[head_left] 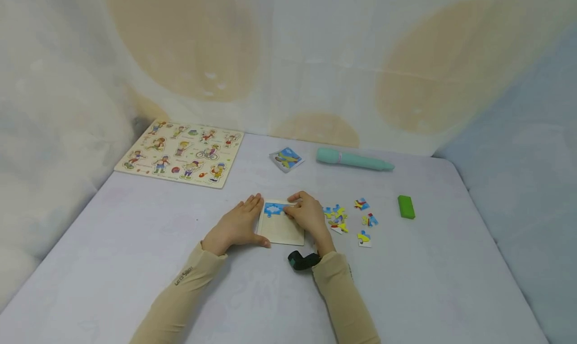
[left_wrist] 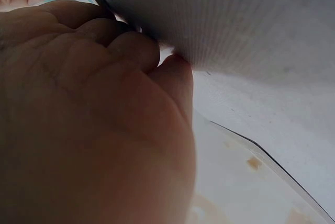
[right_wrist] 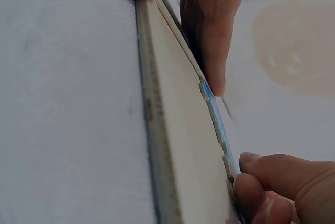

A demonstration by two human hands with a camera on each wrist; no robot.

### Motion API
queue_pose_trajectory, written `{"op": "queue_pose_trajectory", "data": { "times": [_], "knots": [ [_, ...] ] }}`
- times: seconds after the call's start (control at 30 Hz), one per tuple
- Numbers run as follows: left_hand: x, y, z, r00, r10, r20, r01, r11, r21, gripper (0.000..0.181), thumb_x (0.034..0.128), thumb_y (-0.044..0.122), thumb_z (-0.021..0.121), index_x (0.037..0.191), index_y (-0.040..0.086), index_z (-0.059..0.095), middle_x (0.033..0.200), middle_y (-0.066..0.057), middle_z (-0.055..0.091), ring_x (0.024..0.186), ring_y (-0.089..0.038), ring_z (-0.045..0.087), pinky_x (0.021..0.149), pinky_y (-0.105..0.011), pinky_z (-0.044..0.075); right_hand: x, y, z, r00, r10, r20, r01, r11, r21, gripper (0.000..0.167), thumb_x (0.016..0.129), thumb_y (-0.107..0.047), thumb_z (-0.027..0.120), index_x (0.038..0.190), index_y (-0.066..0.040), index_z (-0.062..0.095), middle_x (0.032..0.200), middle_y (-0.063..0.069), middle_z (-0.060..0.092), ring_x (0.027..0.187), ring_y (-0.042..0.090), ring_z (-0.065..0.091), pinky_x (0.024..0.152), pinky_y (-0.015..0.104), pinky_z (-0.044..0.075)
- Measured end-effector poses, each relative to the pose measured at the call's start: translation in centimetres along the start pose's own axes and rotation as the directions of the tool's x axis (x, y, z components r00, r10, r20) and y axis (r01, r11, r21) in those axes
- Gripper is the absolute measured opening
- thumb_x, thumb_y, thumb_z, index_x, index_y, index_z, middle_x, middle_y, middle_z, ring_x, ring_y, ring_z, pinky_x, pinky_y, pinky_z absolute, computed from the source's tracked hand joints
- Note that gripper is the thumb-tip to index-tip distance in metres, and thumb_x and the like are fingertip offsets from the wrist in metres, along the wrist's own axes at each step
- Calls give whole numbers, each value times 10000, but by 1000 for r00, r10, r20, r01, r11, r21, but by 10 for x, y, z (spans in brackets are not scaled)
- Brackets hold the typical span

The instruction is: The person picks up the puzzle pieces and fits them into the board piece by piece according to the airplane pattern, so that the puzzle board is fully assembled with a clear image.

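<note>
The right hand (head_left: 311, 216) we see curled over the right side of a wooden puzzle tray (head_left: 281, 233), thumb and fingertip pinching a blue piece (right_wrist: 231, 169) at the end of the top row. The left hand (head_left: 236, 226) is spread, its thumb at the tray's near left corner and its fingers along the left edge to the far corner, so that edge is well covered.

Nearest to us, the tan sleeves (head_left: 189, 279) reach in from the near side, set well apart, with a stretch of white bench (head_left: 252, 294) between them. A black fitting (head_left: 303, 260) sits at the right wrist, just short of the tray's near edge. Both wrists angle inward, and we find the tray between the hands, its blue cloud pieces (head_left: 272, 209) along the far edge and pale wood below.

Just right of the right hand we have a cluster of loose pieces (head_left: 338, 215); three separate pieces (head_left: 364, 239) lie a little farther right, then a green block (head_left: 406, 207), with bench surface running on to the right edge.

Beyond the tray we see a picture card (head_left: 287, 158), a teal pen-shaped object (head_left: 353, 160) beside it, and, at the far left, a figure board (head_left: 180, 156) close to the hanging cloth (head_left: 306, 58).
</note>
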State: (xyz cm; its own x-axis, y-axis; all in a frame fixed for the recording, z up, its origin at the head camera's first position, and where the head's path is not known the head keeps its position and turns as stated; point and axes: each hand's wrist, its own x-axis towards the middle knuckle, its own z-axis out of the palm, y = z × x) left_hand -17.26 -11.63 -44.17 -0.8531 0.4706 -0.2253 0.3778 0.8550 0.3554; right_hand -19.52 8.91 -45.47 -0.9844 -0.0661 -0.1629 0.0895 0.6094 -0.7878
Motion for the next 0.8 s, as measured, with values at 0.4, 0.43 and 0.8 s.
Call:
{"op": "queue_pose_trajectory", "data": {
  "times": [0.4, 0.43, 0.8],
  "knots": [
    [-3, 2, -2, 1000, 2, 3, -2, 1000, 6, 1198, 686, 602, 783, 1523, -28, 203, 1618, -182, 145, 1507, -339, 138, 1224, -496, 186, 4, 22, -44, 999, 2, 42, -15, 950, 311, 297, 966, -195, 595, 1222, -43, 606, 941, 161, 717, 608, 107, 530, 522, 186, 385],
    [-3, 1, -2, 1000, 8, -2, -8, 1000, 10, 1198, 685, 602, 784, 1521, -32, 206, 1616, -188, 151, 1505, -346, 144, 1221, -501, 190, 4, 25, -48, 999, 15, 29, -23, 948, 318, 303, 969, -206, 593, 1229, -51, 604, 951, 150, 717, 619, 110, 539, 518, 186, 380],
    [-1, 1, -2, 1000, 7, 8, -7, 1000, 3, 1202, 687, 599, 785, 1524, -30, 195, 1617, -188, 141, 1507, -344, 135, 1222, -503, 184, -2, 48, -82, 978, 158, -137, -94, 918, 386, 338, 975, -223, 586, 1261, -45, 589, 995, -11, 654, 719, 94, 547, 569, 176, 405]
  ]
}}
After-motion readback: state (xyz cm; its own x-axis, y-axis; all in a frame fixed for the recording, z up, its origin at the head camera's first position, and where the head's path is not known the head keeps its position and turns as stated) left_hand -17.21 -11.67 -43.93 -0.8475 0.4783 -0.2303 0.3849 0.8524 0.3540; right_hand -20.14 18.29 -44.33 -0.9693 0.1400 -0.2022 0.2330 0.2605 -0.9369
